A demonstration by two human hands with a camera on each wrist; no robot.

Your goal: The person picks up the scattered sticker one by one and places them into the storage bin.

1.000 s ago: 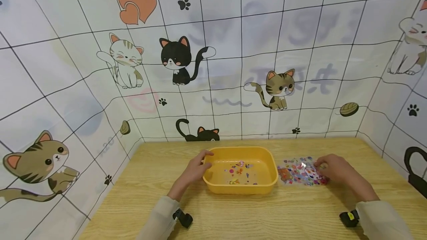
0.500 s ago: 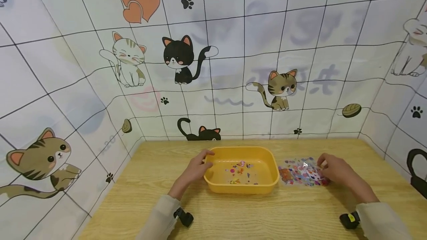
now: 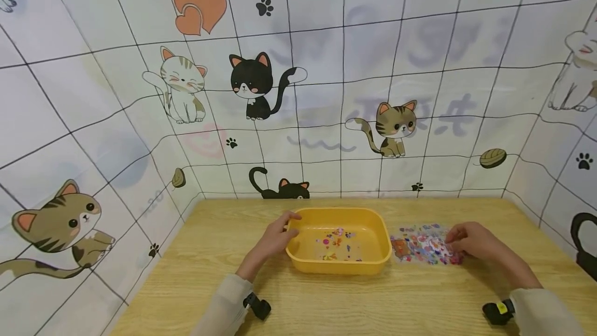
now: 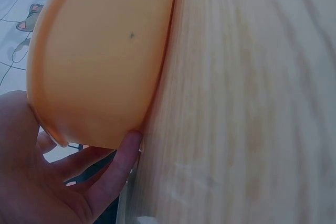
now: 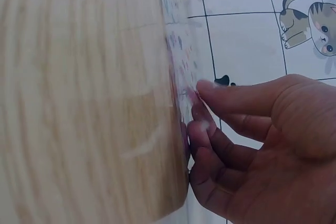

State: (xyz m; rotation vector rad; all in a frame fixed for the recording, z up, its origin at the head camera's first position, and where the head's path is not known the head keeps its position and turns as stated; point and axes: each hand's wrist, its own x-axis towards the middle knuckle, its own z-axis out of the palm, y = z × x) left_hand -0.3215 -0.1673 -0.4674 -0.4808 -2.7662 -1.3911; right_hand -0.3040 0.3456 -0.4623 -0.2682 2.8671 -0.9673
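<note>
A yellow plastic basin (image 3: 338, 267) stands on the table, with small colourful stickers (image 3: 337, 236) scattered over its floor. My left hand (image 3: 275, 236) grips the basin's left side, thumb and fingers at the rim; in the left wrist view, fingers (image 4: 119, 163) touch its outer wall. Just right of the basin lies a clear sticker sheet (image 3: 420, 247) printed with many small colourful figures. At the sheet's right end, my right hand (image 3: 477, 242) pinches its edge between thumb and curled index finger. The right wrist view shows those fingertips close together, partly hiding what lies between them.
The wood-grain table (image 3: 336, 299) meets a white wall (image 3: 322, 165) with cat drawings behind it and similar walls at both sides. A black looped object (image 3: 583, 237) is at the far right edge.
My right hand and forearm have shifted slightly right at the sheet's end. The left hand keeps its hold on the basin. The head view has tilted a little.
</note>
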